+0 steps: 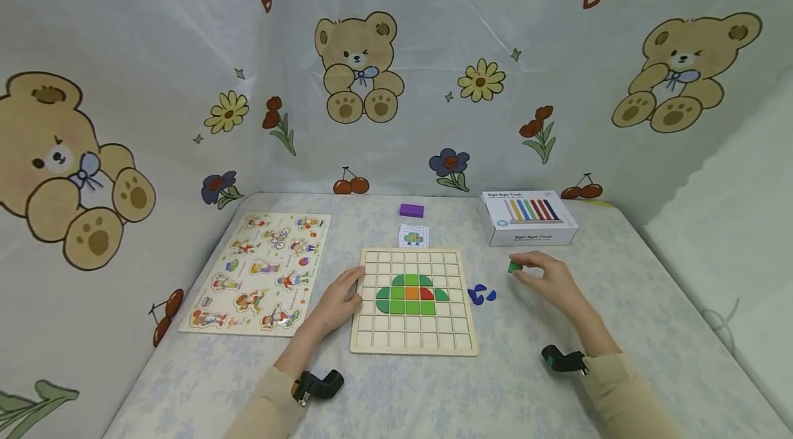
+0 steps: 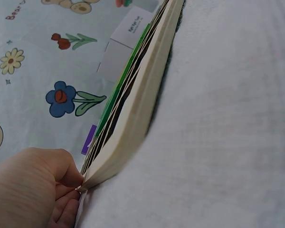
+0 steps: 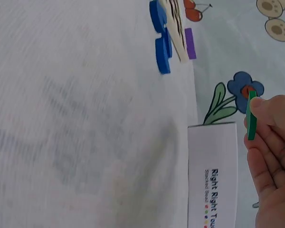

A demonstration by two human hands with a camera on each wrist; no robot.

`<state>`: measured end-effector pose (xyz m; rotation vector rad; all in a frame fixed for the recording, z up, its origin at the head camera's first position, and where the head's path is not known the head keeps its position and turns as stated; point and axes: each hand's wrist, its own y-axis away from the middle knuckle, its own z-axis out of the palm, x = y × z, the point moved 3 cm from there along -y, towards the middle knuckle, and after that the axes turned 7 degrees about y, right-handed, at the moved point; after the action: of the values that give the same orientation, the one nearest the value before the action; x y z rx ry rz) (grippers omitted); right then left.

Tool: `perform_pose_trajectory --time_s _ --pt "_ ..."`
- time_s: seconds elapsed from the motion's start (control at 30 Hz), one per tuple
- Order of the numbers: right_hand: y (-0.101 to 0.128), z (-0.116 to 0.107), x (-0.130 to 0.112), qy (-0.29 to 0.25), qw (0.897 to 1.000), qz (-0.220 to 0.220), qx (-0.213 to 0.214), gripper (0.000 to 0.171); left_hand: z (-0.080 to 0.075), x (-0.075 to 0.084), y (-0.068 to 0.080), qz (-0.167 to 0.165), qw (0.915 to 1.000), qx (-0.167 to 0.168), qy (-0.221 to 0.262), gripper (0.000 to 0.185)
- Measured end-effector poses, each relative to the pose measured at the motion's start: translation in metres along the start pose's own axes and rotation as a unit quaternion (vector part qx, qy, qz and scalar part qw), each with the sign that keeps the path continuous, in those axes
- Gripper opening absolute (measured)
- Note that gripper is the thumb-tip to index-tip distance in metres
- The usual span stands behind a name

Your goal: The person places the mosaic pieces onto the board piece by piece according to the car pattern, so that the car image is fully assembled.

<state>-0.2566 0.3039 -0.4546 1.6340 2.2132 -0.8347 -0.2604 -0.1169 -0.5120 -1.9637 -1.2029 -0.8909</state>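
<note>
1. The right hand (image 1: pixel 548 281) is pinching a small green piece (image 1: pixel 515 267) between thumb and fingertips, holding it just above the table (image 1: pixel 619 274), to the right of the grid board (image 1: pixel 414 301) and in front of the white box (image 1: pixel 529 217)
2. The left hand (image 1: pixel 337 301) is resting on the board's left edge, with fingers laid along the wood, steadying it rather than gripping anything loose
3. On the board a green shape with an orange and a red tile at its middle is already sitting in place; most squares are lying bare, and two blue pieces (image 1: pixel 481 295) are waiting just beside the board's right edge, so I judge the picture roughly half built
4. A pattern card (image 1: pixel 413 236) and a purple block (image 1: pixel 411 210) are lying beyond the board, and a figure puzzle (image 1: pixel 260 270) is lying well to the left
5. The right wrist view is showing the green piece (image 3: pixel 251 115) edge-on, thin and flat, which the head view cannot tell; the left wrist view is showing the thumb tucked against the board's corner (image 2: pixel 133 118)
</note>
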Motion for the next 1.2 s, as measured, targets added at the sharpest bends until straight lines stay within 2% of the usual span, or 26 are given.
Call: perform_pose_trajectory --time_s 0.17,0.43,0.57,0.87,1.2 --pt "-0.003 0.006 -0.030 -0.009 1.000 -0.017 -0.011 0.031 0.000 0.000 0.000 -0.004 1.0000 -0.002 -0.003 0.058" --pt "-0.003 0.025 -0.065 -0.028 0.994 -0.108 -0.023 0.030 -0.002 0.001 -0.002 -0.009 0.9999 -0.004 -0.008 0.058" --pt "-0.002 0.035 -0.077 -0.048 0.989 -0.129 -0.044 0.031 -0.001 0.000 -0.002 -0.007 0.9999 -0.005 -0.009 0.058" --pt "-0.001 0.055 -0.093 -0.042 0.989 -0.125 -0.070 0.032 -0.001 0.000 0.000 -0.005 1.0000 -0.006 -0.002 0.057" --pt "0.003 0.075 -0.097 -0.058 0.979 -0.181 -0.069 0.029 -0.001 -0.001 0.000 -0.002 1.0000 -0.004 -0.004 0.057"
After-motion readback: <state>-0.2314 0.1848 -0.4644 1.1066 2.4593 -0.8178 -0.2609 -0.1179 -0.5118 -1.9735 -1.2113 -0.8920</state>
